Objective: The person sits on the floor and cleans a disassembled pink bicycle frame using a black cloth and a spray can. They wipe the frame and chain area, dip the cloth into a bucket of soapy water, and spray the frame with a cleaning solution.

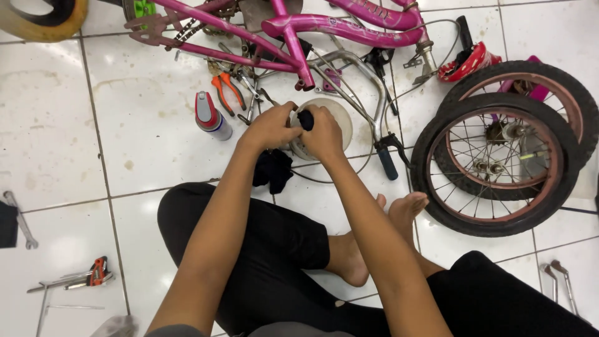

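Both my hands meet over a round white container (340, 118) on the tiled floor. My left hand (271, 126) grips its left side. My right hand (323, 133) is closed around a small black part (306, 119) at the container's top. A black cloth (272, 170) hangs just below my left hand. A silver handlebar (365, 78) with a blue grip (387, 163) curves right of the container. The pink bicycle frame (324, 28) lies beyond my hands.
Two bicycle wheels (499, 165) lie stacked at right. A spray can (211, 117) and orange-handled pliers (228, 90) lie left of my hands. Wrenches and tools (72, 279) sit at lower left, a red bell (468, 62) at upper right. My crossed legs (274, 249) fill the foreground.
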